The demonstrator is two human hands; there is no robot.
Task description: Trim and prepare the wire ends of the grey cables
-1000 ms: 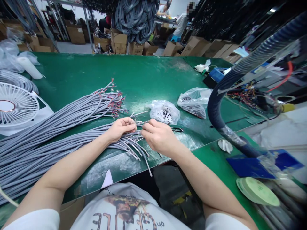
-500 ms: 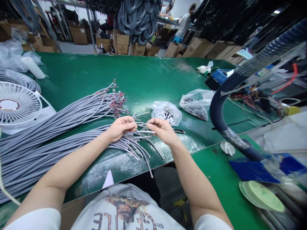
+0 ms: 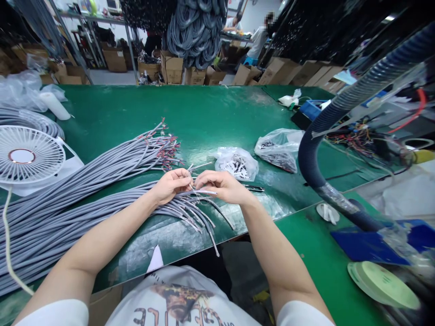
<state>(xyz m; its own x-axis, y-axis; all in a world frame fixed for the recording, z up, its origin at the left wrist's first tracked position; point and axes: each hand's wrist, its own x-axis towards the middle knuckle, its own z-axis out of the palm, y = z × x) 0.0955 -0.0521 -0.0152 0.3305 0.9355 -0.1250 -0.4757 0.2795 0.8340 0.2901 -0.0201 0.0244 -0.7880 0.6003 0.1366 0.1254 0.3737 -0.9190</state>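
Observation:
My left hand (image 3: 174, 184) is closed in a pinch on the stripped end of a grey cable, above the front bundle of grey cables (image 3: 125, 207). Close against it, my right hand (image 3: 220, 184) has its fingers bent together at the same cable end, where thin loose strands show. Exactly what the right fingertips grip is hidden. A pale cable end (image 3: 208, 192) sticks out below the right fingers. Behind the hands lies a second bundle of grey cables (image 3: 125, 156), its ends split into red and other thin wires.
Beyond my right hand are a clear bag of small black and white parts (image 3: 237, 165) and another plastic bag (image 3: 279, 149). A dark tool (image 3: 254, 188) lies near the wrist. A white fan (image 3: 30, 154) stands left; a ribbed hose (image 3: 311, 154) arches on the right.
My right hand has moved left, closing the gap to my left hand at the cable end. The left hand stays nearly in place. The whole view has shifted slightly.

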